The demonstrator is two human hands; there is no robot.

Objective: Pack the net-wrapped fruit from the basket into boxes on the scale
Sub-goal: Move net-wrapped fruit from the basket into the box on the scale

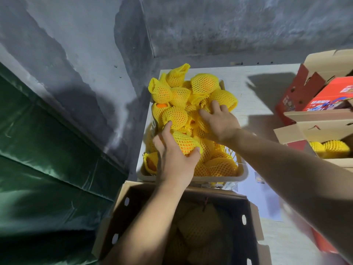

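A pale rectangular plastic basket (242, 176) stood on the white worktop (254, 96) and was heaped with orange fruit in yellow foam net sleeves (204, 84). The left hand (175, 161) was in the near half of the basket, its fingers (166, 131) and thumb curled round one net-wrapped fruit (184, 143) lying on the heap. The right hand (219, 123) lay palm down further back on the pile, its fingers (216, 105) spread apart and pressed among the sleeves; whether they gripped a fruit could not be told.

An open brown cardboard box (122, 213) with oval hand holes stood just in front of the basket, under both forearms. It held several net-wrapped fruits (200, 224) in shadow. At the right edge, a second open cardboard box (309, 131) held two more yellow-sleeved fruits (330, 148). Behind it stood a red printed carton (328, 92) with its flaps raised. A green sheet (47, 150) covered the area at left.
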